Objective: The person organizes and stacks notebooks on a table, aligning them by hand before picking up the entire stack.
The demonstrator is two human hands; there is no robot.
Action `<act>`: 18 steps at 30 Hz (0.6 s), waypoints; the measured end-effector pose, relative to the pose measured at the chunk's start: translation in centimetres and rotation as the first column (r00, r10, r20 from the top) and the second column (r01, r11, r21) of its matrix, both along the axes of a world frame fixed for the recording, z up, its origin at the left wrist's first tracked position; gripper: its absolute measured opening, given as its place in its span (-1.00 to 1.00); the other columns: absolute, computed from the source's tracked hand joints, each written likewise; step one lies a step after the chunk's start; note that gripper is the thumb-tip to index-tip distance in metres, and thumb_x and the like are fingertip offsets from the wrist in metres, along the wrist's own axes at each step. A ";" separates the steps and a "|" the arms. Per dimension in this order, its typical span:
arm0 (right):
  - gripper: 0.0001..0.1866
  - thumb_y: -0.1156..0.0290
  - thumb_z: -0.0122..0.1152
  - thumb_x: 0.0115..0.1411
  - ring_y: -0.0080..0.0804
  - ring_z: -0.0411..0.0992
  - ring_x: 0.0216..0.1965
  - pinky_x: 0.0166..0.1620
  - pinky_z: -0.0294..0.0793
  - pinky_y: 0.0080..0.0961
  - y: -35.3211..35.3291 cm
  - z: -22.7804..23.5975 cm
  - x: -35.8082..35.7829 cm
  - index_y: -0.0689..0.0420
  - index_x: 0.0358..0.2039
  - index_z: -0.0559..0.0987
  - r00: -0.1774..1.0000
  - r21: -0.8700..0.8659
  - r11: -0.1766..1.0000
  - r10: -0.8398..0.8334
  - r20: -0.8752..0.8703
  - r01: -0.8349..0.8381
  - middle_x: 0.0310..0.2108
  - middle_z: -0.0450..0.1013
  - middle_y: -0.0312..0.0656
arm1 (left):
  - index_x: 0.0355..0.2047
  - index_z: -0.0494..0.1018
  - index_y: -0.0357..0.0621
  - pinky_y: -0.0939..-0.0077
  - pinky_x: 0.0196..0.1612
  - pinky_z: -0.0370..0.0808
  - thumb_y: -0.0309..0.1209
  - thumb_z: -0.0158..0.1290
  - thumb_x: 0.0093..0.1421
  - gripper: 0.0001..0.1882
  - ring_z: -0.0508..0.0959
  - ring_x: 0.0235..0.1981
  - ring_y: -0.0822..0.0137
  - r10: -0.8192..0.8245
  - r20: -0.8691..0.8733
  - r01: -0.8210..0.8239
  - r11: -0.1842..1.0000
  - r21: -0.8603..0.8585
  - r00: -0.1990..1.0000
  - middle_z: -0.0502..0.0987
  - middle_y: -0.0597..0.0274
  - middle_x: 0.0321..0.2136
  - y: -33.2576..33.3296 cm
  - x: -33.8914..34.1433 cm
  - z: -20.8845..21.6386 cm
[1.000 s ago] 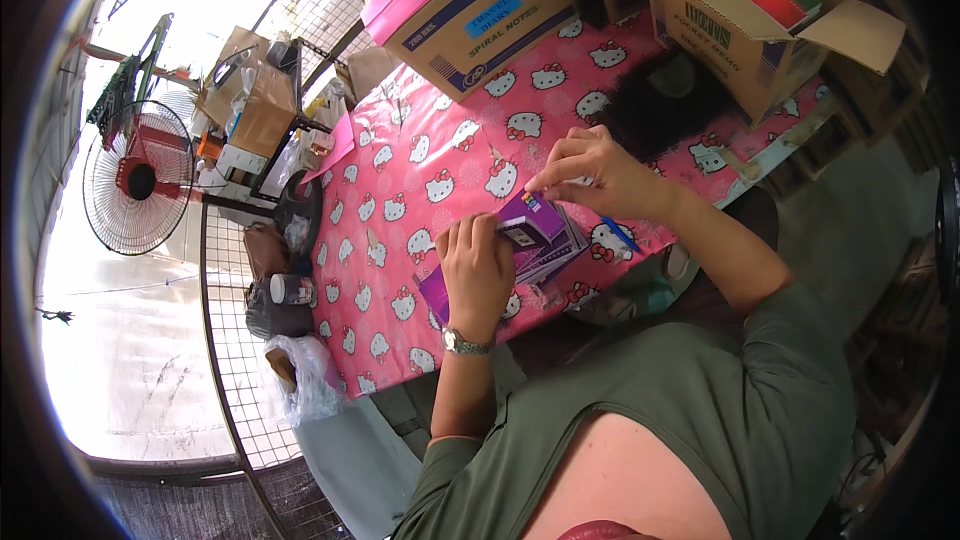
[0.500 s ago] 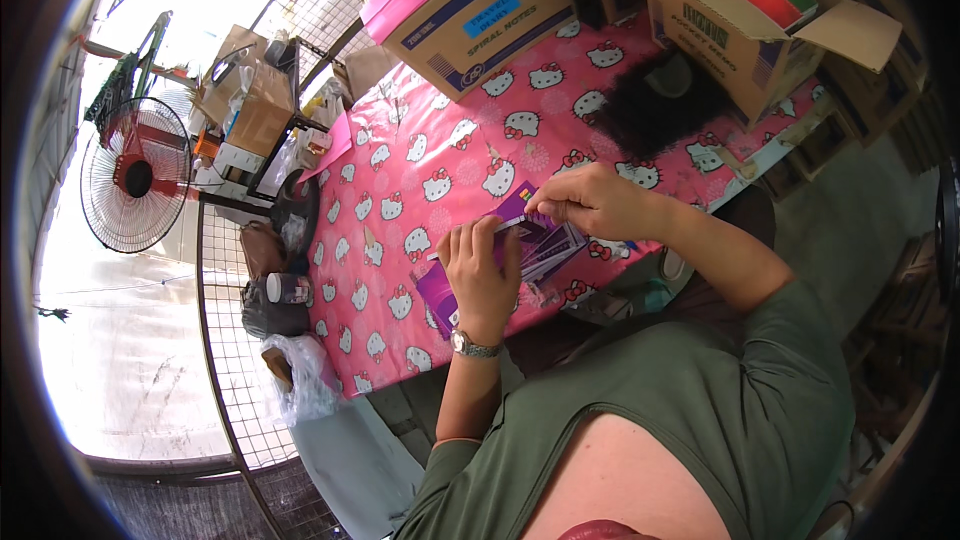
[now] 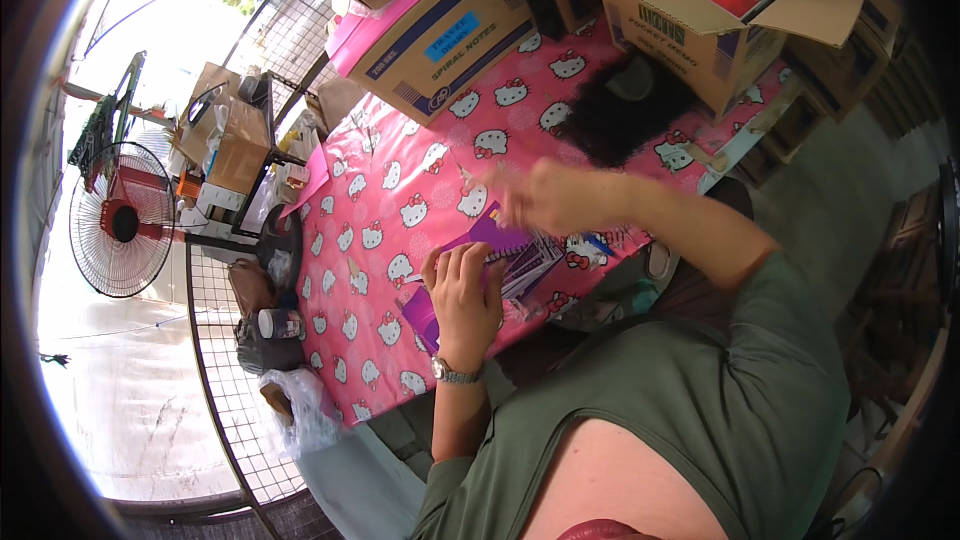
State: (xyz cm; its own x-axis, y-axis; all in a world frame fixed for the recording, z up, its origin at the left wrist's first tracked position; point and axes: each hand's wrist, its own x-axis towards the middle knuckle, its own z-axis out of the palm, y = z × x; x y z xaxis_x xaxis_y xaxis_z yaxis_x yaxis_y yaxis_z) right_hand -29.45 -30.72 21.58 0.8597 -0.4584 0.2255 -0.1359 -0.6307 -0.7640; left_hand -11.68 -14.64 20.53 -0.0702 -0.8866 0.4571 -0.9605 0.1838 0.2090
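Observation:
On the near part of the table lies a purple-covered spiral notebook [image 3: 484,232], with more purple and white notebooks or covers [image 3: 532,268] spread beside and under it. My left hand [image 3: 464,285], a watch on its wrist, grips the notebook's near left part, fingers bent over it and thumb toward the spiral edge. My right hand [image 3: 560,202] is smeared by motion over the notebook's far right corner; its fingers cannot be made out, nor whether they hold anything. A slim blue item [image 3: 600,244] lies right of the notebooks.
A pink patterned cloth [image 3: 372,265] covers the table. Cartons [image 3: 440,50] stand along the back, one open carton [image 3: 690,35] holding colourful packs. A black furry piece [image 3: 625,110] lies before it. At the left are a standing fan [image 3: 122,222], a jar [image 3: 281,324] and a plastic bag [image 3: 300,410].
My right hand has lifted from a pinch at the notebook's edge and moved slightly away from me, now blurred. My left hand stays on the notebook. The whole view has shifted a little.

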 end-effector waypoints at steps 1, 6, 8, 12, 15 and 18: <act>-0.58 0.31 0.20 0.28 -0.08 0.55 -0.11 -0.11 0.56 -0.31 -2.5 -1.3 0.1 0.15 0.12 0.45 0.990 0.022 0.996 -0.084 0.110 0.082 -0.18 0.53 0.09 | -0.14 0.45 -0.12 0.11 0.21 0.22 -0.43 0.13 0.18 -0.77 0.52 -0.15 0.15 0.003 0.004 -0.003 1.000 0.005 1.000 0.55 0.20 -0.25 0.1 0.2 0.0; -0.48 0.12 0.25 0.16 0.17 0.35 0.16 0.22 0.37 -0.08 -15.4 -12.4 -7.1 0.19 0.03 0.52 0.346 -0.685 0.359 -0.924 -0.164 0.634 0.21 0.32 0.13 | -0.15 0.46 -0.11 0.11 0.25 0.22 -0.48 0.12 0.18 -0.79 0.53 -0.15 0.18 -0.079 -0.023 0.080 0.996 0.027 0.997 0.58 0.25 -0.26 0.0 0.7 -0.1; -0.47 0.12 0.26 0.13 0.22 0.34 0.16 0.24 0.34 -0.08 -17.5 -15.5 -8.8 0.17 0.04 0.51 0.400 -0.677 0.470 -0.875 -0.273 0.566 0.19 0.36 0.09 | -0.14 0.46 -0.12 0.11 0.27 0.21 -0.48 0.13 0.17 -0.77 0.54 -0.15 0.18 -0.100 -0.071 0.102 0.994 0.031 0.992 0.58 0.26 -0.26 0.0 0.4 0.2; -0.46 0.14 0.31 0.10 0.10 0.36 0.18 0.25 0.34 -0.11 -17.3 -10.5 -6.5 0.11 0.06 0.51 0.571 -0.524 0.727 -0.680 -0.460 0.443 0.12 0.45 -0.02 | -0.10 0.47 -0.14 0.10 0.27 0.20 -0.47 0.15 0.16 -0.72 0.55 -0.15 0.17 -0.094 -0.158 0.106 0.992 0.068 0.983 0.59 0.25 -0.25 0.5 1.4 -0.1; -0.37 0.17 0.40 0.06 -0.13 0.37 0.16 0.15 0.41 -0.23 -12.9 -5.2 -1.5 0.01 0.16 0.50 0.945 -0.205 0.958 -0.246 -0.215 0.203 0.09 0.46 -0.08 | -0.11 0.47 -0.13 0.08 0.26 0.22 -0.46 0.19 0.13 -0.71 0.51 -0.04 0.13 -0.095 -0.113 0.096 0.995 0.000 0.989 0.57 0.19 -0.20 0.2 1.7 -1.0; -0.40 0.07 0.35 0.13 -0.37 0.40 0.02 0.07 0.39 -0.42 -7.0 -1.6 2.4 0.01 0.15 0.52 0.934 0.510 0.794 0.352 0.057 -0.330 -0.07 0.48 -0.23 | -0.18 0.48 -0.12 0.10 0.22 0.25 -0.43 0.25 0.07 -0.70 0.44 0.05 0.05 0.137 0.085 -0.133 0.990 -0.051 0.987 0.53 0.14 -0.17 0.8 0.6 0.2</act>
State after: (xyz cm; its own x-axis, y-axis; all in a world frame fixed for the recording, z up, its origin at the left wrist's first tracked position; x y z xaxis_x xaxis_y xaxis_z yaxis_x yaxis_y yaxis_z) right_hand -27.04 -37.72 20.01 0.9848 -0.1733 0.0084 -0.0216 -0.1705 -0.9851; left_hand -11.10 -13.88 20.71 0.0067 -0.8692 0.4944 -0.9914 0.0590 0.1171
